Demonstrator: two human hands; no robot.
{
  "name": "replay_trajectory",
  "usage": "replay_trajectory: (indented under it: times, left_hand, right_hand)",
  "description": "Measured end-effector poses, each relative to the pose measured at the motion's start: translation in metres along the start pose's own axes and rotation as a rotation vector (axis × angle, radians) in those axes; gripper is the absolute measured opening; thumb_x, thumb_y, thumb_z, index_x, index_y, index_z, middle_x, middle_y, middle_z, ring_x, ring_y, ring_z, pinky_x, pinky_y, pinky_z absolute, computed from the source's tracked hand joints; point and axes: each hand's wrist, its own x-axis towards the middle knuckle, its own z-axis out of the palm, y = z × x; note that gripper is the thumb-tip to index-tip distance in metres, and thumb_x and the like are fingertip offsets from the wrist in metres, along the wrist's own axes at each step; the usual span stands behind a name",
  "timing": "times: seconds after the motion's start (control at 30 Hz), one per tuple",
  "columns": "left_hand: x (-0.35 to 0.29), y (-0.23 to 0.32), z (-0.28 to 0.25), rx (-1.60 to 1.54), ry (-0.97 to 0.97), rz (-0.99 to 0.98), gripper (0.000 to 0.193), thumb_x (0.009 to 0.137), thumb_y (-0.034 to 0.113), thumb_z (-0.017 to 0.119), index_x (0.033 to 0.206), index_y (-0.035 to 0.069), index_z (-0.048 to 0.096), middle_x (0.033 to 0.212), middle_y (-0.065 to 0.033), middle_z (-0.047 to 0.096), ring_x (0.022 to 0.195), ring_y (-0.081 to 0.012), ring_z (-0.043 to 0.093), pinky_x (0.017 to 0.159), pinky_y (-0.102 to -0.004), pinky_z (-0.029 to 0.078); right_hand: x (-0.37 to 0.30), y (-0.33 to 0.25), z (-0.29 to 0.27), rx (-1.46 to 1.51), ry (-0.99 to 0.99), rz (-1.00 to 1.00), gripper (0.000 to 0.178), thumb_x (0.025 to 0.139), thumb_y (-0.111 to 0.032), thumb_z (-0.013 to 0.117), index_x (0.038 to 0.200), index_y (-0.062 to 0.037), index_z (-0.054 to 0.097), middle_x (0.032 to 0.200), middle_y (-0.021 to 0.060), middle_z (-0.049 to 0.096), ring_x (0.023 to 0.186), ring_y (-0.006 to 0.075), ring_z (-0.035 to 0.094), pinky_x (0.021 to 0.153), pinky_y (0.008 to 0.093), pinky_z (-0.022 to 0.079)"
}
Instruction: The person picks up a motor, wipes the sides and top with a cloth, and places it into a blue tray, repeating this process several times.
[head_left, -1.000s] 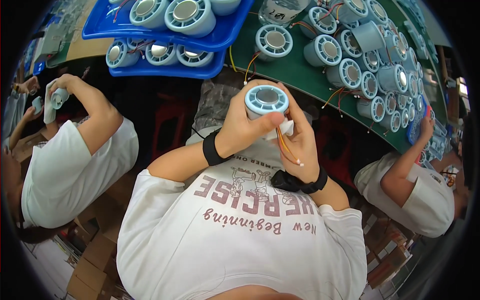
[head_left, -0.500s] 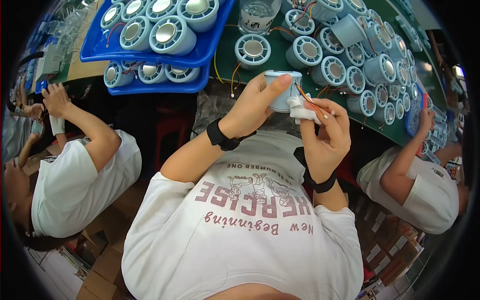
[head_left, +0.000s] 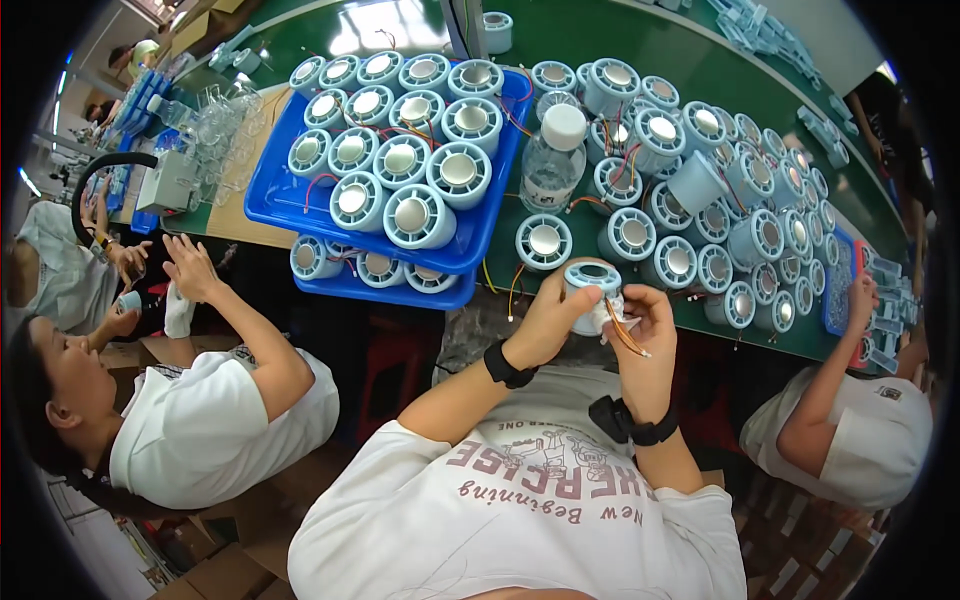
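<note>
My left hand (head_left: 543, 328) is wrapped round a light blue cylindrical housing (head_left: 590, 273), its slotted round top tilted up. Closed fingers of my right hand (head_left: 652, 335) press a crumpled white cloth (head_left: 606, 314) against the housing's side. Orange and dark wires (head_left: 627, 338) hang down from that side, over the cloth and past my right fingers. The work is held just off the near edge of the green table (head_left: 700, 330). Closest to it on the table stands another housing (head_left: 544, 242) with a silver disc on top and loose wires.
A blue tray (head_left: 488, 228) full of similar housings sits at left over a second blue tray (head_left: 400, 296). A clear bottle (head_left: 552, 172) with a white cap stands behind my hands. Many housings (head_left: 675, 262) crowd the right side. Co-workers sit at left (head_left: 200, 430) and right (head_left: 850, 430).
The view has shifted, so the table and trays show more fully and lower in the picture. My hands keep hold of the housing and cloth; the housing's top now tilts more into view.
</note>
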Motion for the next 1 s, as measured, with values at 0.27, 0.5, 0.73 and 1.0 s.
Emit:
replay_trajectory:
  times: [0.27, 0.5, 0.73, 1.0]
  left_hand:
    - [-0.005, 0.003, -0.001, -0.089, -0.01, -0.071, 0.042, 0.092, 0.032, 0.064, 0.117, 0.0, 0.055, 0.106, -0.0057, 0.062, 0.092, -0.013, 0.061, 0.08, -0.0271, 0.05]
    - [0.0, 0.001, -0.011, 0.091, -0.014, 0.036, 0.054, 0.087, 0.037, 0.07, 0.122, -0.001, 0.054, 0.107, -0.0068, 0.064, 0.095, -0.0122, 0.062, 0.084, -0.0267, 0.05]
    - [0.0, 0.01, -0.011, 0.136, -0.042, 0.018, 0.062, 0.087, 0.04, 0.07, 0.127, -0.003, 0.051, 0.112, -0.0078, 0.063, 0.099, -0.0122, 0.06, 0.087, -0.0268, 0.048]
    - [-0.009, -0.006, -0.005, 0.166, 0.031, 0.046, 0.076, 0.083, 0.057, 0.066, 0.128, -0.003, 0.05, 0.111, -0.0079, 0.061, 0.1, -0.0132, 0.06, 0.086, -0.0284, 0.049]
  right_hand:
    - [-0.004, -0.019, 0.018, 0.131, -0.14, 0.377, 0.064, 0.091, -0.001, 0.061, 0.147, -0.0034, 0.03, 0.126, 0.0076, 0.052, 0.111, 0.0141, 0.054, 0.086, 0.0279, 0.05]
    - [-0.002, -0.018, 0.027, 0.229, -0.155, 0.414, 0.06, 0.094, 0.002, 0.052, 0.148, -0.0045, 0.028, 0.133, 0.0072, 0.049, 0.115, 0.0152, 0.053, 0.09, 0.0283, 0.049]
    - [-0.004, -0.01, 0.03, -0.067, -0.056, 0.345, 0.059, 0.091, 0.008, 0.05, 0.146, -0.0035, 0.033, 0.135, 0.0086, 0.048, 0.119, 0.0157, 0.05, 0.092, 0.0289, 0.047]
    - [-0.003, -0.01, 0.004, -0.069, -0.224, 0.258, 0.058, 0.088, 0.0, 0.059, 0.143, -0.0059, 0.04, 0.133, 0.0085, 0.052, 0.116, 0.0167, 0.055, 0.089, 0.0265, 0.05]
